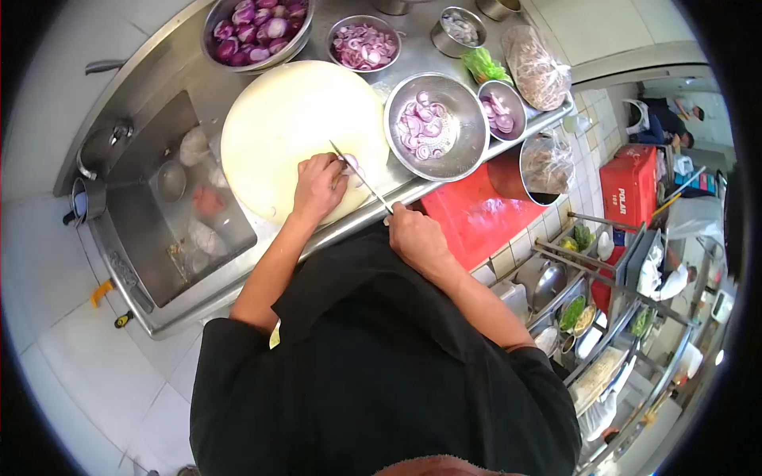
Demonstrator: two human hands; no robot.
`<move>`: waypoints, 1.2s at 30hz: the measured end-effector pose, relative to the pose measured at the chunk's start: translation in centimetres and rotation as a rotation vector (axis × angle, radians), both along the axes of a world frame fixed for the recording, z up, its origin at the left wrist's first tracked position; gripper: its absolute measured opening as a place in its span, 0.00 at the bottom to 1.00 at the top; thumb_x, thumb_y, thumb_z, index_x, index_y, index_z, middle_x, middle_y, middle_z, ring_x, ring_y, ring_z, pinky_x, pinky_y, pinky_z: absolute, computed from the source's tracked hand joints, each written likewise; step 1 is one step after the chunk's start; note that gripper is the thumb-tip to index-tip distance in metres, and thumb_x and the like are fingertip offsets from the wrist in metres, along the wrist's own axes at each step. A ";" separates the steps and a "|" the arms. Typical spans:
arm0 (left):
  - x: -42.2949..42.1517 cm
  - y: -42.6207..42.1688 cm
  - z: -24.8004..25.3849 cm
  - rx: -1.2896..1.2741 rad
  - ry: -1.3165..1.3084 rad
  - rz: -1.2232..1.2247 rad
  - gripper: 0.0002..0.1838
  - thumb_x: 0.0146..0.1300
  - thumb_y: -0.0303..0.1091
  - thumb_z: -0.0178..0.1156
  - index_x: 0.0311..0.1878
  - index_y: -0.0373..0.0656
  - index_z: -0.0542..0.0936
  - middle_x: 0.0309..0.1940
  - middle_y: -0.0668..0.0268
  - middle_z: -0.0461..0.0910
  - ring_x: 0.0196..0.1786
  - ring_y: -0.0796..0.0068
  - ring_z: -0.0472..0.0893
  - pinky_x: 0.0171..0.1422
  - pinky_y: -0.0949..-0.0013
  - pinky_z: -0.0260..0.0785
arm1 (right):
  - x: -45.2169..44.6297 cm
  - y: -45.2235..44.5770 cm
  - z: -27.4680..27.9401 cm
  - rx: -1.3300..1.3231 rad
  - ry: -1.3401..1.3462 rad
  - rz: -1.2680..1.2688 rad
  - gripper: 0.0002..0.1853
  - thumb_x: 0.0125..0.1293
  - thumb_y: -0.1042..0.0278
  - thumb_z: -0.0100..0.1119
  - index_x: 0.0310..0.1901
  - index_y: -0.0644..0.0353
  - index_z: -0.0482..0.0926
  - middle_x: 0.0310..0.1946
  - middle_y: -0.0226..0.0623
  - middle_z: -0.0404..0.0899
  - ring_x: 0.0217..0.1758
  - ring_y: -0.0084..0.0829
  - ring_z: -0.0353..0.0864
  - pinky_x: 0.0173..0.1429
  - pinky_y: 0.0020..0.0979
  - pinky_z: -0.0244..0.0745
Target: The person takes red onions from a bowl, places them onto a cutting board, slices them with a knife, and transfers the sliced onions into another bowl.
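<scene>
My right hand (417, 236) grips the handle of a kitchen knife (371, 190) at the near edge of a round, pale cutting board (274, 119). The blade points away to the left across the board. My left hand (320, 186) is closed with bent fingers on a red onion (355, 165), right beside the blade. The fingers hide part of the onion. Just right of the board, a wide metal bowl (395, 127) holds sliced onion rings (421, 123).
A large bowl of peeled red onions (258, 32) and a bowl of chopped onion (365, 46) stand behind the board. At left is a sink (151, 246). Right of me are a small onion bowl (502, 111), leafy greens (486, 65), a bagged item (536, 67) and a red cooler (623, 186).
</scene>
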State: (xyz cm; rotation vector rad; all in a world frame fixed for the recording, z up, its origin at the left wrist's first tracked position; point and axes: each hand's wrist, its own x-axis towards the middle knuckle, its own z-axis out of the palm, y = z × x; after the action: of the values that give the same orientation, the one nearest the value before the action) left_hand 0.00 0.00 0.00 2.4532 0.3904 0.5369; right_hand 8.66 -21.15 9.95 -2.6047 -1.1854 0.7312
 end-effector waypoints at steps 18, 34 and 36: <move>2.6 -6.4 -0.5 -0.184 0.087 0.147 0.35 0.68 0.33 0.64 0.74 0.30 0.65 0.76 0.31 0.57 0.78 0.26 0.58 0.81 0.37 0.53 | 7.3 -6.1 -4.1 0.205 1.015 -0.534 0.12 0.78 0.60 0.59 0.42 0.61 0.75 0.17 0.29 0.70 0.14 0.24 0.70 0.20 0.31 0.69; 16.6 -8.8 0.5 -0.186 -0.061 -0.202 0.20 0.71 0.26 0.56 0.64 0.35 0.80 0.77 0.40 0.64 0.80 0.32 0.59 0.83 0.38 0.53 | 7.0 -10.5 1.0 0.458 0.692 -0.882 0.10 0.76 0.63 0.59 0.40 0.62 0.76 0.16 0.29 0.70 0.13 0.25 0.72 0.18 0.30 0.67; 16.9 -7.7 0.4 0.005 0.008 -0.206 0.17 0.67 0.25 0.60 0.57 0.38 0.85 0.72 0.44 0.71 0.77 0.38 0.66 0.83 0.50 0.59 | 7.5 -11.5 -0.3 0.426 0.518 -0.878 0.11 0.77 0.63 0.58 0.40 0.63 0.77 0.16 0.30 0.71 0.13 0.26 0.73 0.17 0.31 0.67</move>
State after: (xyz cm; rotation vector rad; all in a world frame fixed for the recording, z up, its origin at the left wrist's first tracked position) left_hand 16.94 -7.67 0.43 2.4647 0.1364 0.4408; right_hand 16.13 -32.68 9.67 -2.0550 -0.0023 0.7538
